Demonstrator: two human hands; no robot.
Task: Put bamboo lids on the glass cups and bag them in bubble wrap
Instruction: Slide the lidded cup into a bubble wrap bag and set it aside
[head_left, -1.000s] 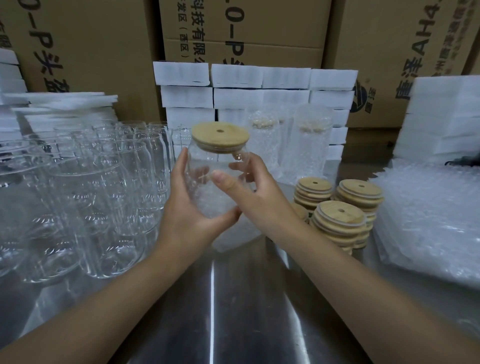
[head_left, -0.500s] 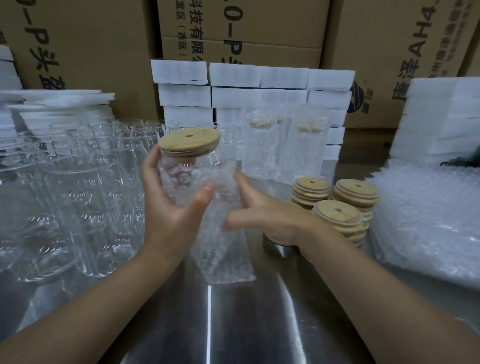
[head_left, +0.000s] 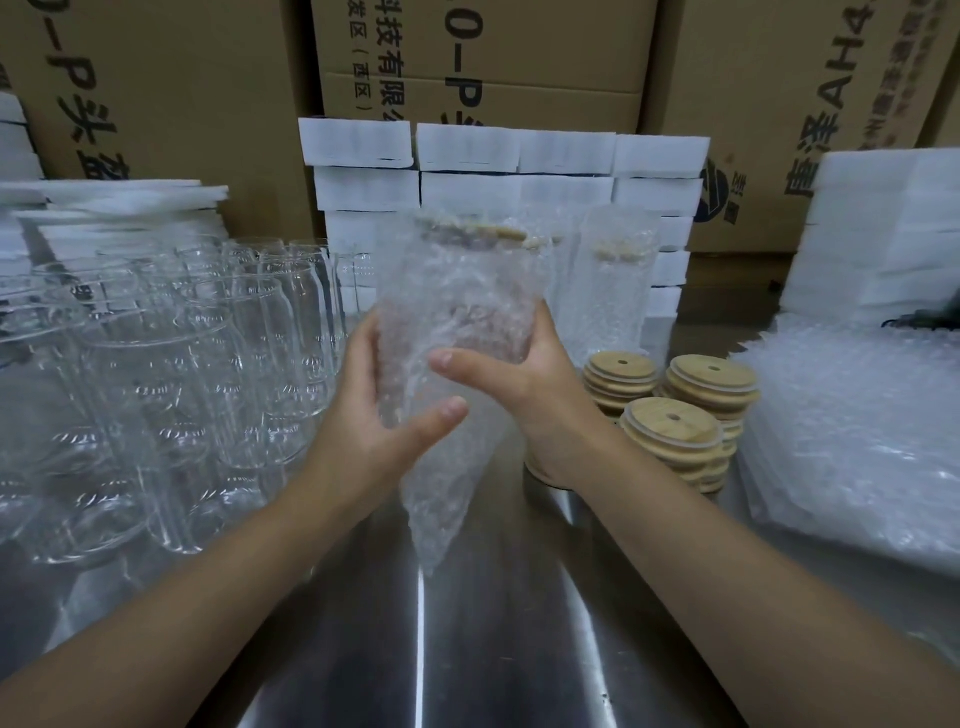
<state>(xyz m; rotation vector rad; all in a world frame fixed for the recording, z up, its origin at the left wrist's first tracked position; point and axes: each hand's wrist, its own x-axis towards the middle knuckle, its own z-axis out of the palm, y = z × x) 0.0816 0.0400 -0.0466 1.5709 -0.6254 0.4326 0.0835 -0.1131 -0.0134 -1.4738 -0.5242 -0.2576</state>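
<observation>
Centre frame: glass cup (head_left: 470, 317), with its bamboo lid (head_left: 480, 232) on top, sits upright inside a bubble wrap bag (head_left: 441, 467) held above the steel table (head_left: 493, 649); the bag's slack end hangs down in a point. Left hand (head_left: 363, 421) wraps the bag's lower left side with the thumb across the front, and right hand (head_left: 524, 387) grips its right side, thumb pressed on the front. Empty glass cups (head_left: 171, 374) crowd the left, lid stacks (head_left: 675, 426) stand right of centre, flat bubble wrap pile (head_left: 852, 431) lies far right, and bagged cups (head_left: 615, 280) stand behind.
</observation>
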